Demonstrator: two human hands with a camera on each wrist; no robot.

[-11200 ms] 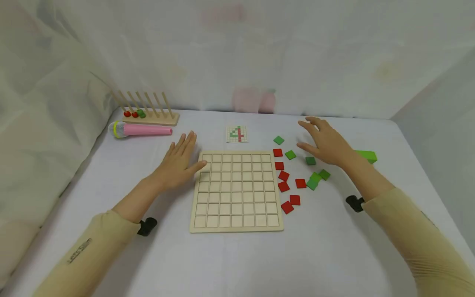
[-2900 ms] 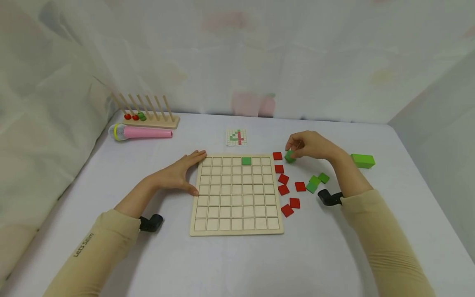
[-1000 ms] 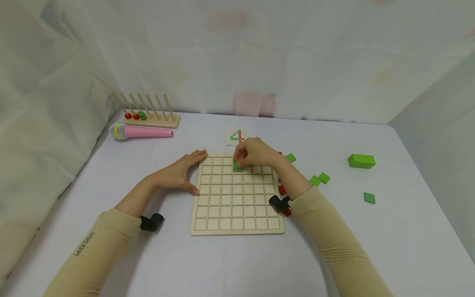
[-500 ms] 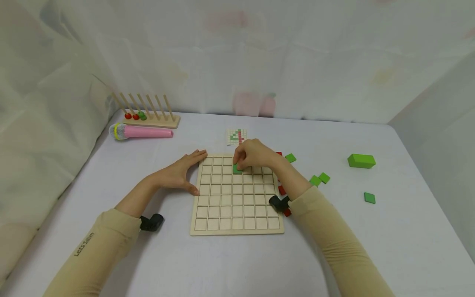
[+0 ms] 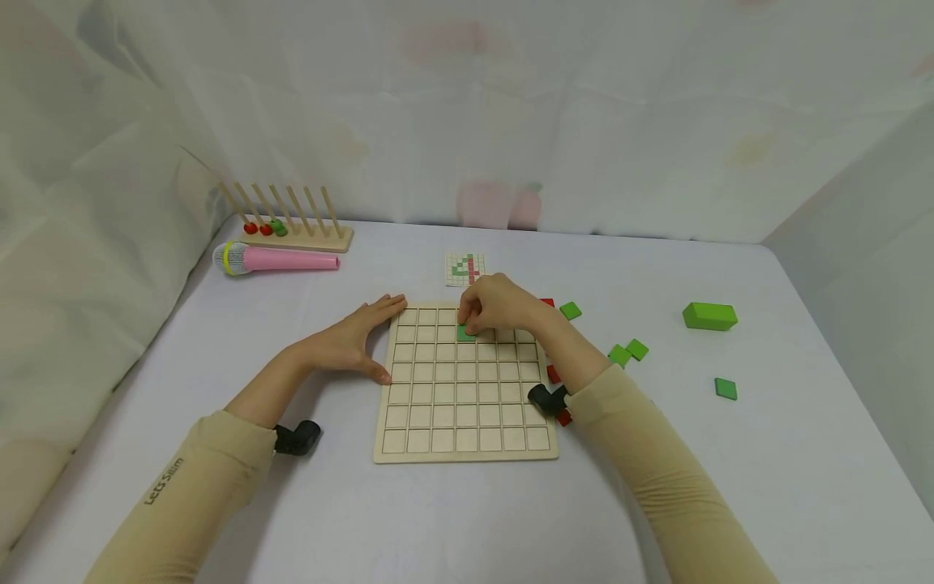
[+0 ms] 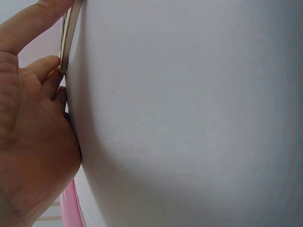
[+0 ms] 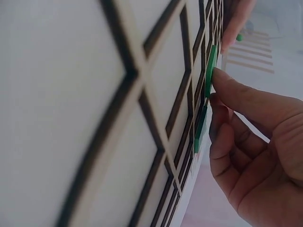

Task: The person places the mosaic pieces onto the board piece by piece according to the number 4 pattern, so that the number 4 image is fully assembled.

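Note:
My left hand [image 5: 349,339] lies at the left edge of a pale wooden grid board [image 5: 467,405]. Its fingers reach the far left corner, and the thumb is spread against the side. In the left wrist view, thumb and fingertips meet the board's edge. My right hand [image 5: 503,302] pinches a square green tile [image 5: 465,333] in the second row from the back, thumb on its face. The right wrist view shows that tile [image 7: 211,71] lying near-flat on the grid. Beyond it another green tile [image 7: 200,130] sits in a square; my right hand hides that one in the head view.
Loose green tiles [image 5: 619,354] and red tiles [image 5: 554,374] lie right of the board, partly behind my right forearm. A lone green tile [image 5: 726,388] and a green block [image 5: 710,316] lie farther right. Behind are a pattern card [image 5: 460,269], a pink microphone [image 5: 280,259] and a peg rack [image 5: 306,238].
Earlier, my right hand put a green tile in the back row, took another from the right and brought it onto the board. My left hand moved against the board's edge; lately both stay almost still.

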